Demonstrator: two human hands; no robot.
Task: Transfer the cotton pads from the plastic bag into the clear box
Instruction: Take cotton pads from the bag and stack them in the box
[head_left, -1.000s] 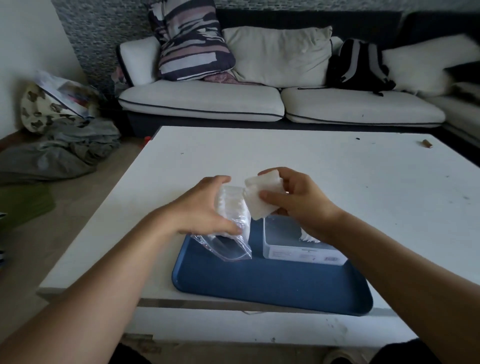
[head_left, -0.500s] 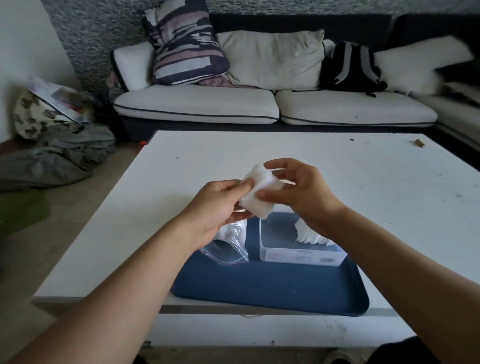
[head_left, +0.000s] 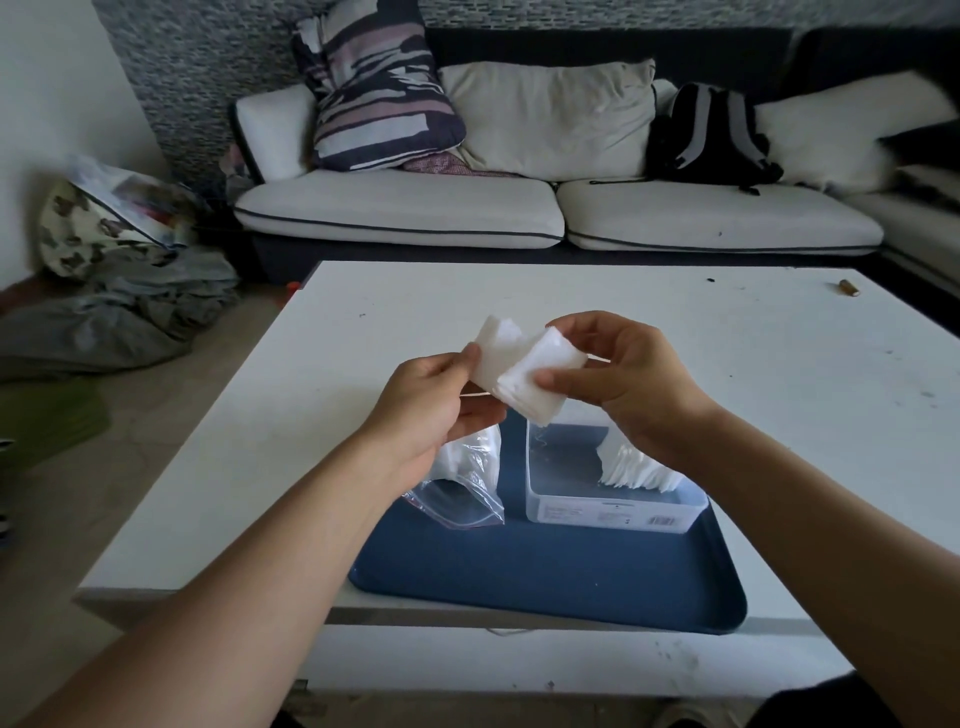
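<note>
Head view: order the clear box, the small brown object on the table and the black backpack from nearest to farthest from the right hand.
From the right hand:
1. Clear box, just below it on the blue tray.
2. Small brown object, far right of the table.
3. Black backpack, on the sofa behind the table.

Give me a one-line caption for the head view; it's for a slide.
Both hands, left hand and right hand, pinch a stack of cotton pads above the clear box and plastic bag on a blue tray.

Bag (head_left: 467, 483) left of box (head_left: 613, 504)
</note>
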